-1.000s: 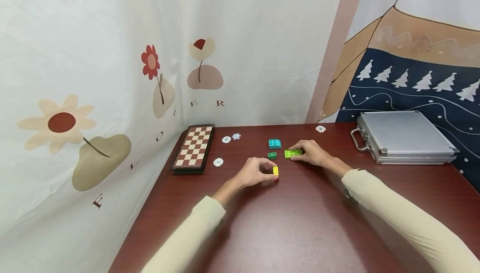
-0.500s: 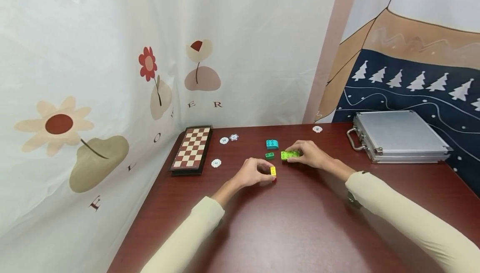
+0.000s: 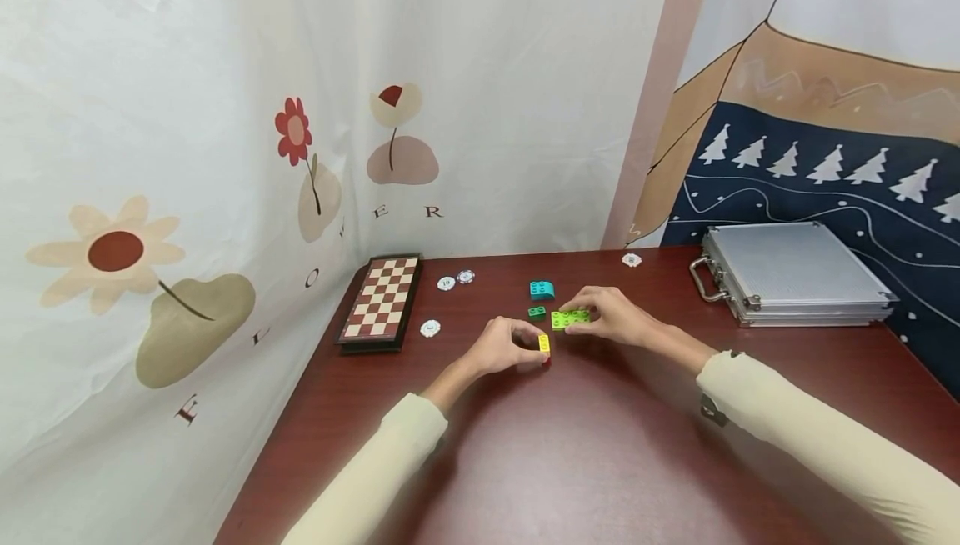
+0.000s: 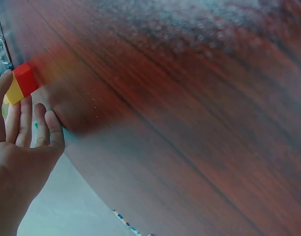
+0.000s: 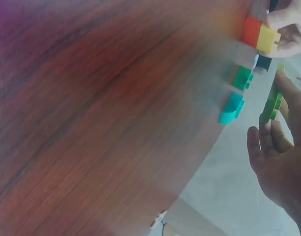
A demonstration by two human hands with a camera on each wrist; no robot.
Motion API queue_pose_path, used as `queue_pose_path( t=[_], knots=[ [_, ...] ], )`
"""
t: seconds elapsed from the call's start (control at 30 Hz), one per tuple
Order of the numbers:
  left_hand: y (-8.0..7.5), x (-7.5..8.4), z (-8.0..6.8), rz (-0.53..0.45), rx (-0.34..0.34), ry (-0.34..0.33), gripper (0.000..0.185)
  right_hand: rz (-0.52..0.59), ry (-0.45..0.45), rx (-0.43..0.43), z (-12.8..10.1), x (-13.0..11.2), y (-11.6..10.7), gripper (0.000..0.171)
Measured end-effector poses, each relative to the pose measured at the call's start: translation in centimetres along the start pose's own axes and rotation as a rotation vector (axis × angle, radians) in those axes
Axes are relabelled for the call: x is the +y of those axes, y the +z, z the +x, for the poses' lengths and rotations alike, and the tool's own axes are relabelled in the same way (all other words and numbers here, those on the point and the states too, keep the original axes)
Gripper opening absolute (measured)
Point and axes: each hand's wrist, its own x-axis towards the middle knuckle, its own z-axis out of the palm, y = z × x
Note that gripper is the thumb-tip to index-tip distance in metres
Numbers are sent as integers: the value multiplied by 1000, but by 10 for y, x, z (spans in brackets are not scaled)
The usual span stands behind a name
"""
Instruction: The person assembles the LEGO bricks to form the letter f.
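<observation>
Chessboard [image 3: 378,297] at left, far side of brown table [image 3: 570,445]. Three poker chips [image 3: 430,328] right of it, two of those farther back. Left hand [image 3: 498,347], mid-scene: thumb and fingers pinch yellow brick [image 3: 544,343], red brick [image 4: 26,78] joined under it. Small green brick [image 3: 537,312] on table just beyond, teal brick [image 3: 542,289] farther back. Lime brick [image 3: 572,319] just right of small green one, pinched between thumb and fingers of right hand [image 3: 615,314]. Single chip [image 3: 632,260] near far edge. Silver case [image 3: 798,262] lies flat at right, handle [image 3: 701,280] facing left.
</observation>
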Motion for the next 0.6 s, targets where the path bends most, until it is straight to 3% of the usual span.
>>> queue_pose_path(
  t=[0.6],
  knots=[
    [0, -2, 1, -10, -21, 5, 26, 43, -31, -70, 5, -21, 14, 32]
  ],
)
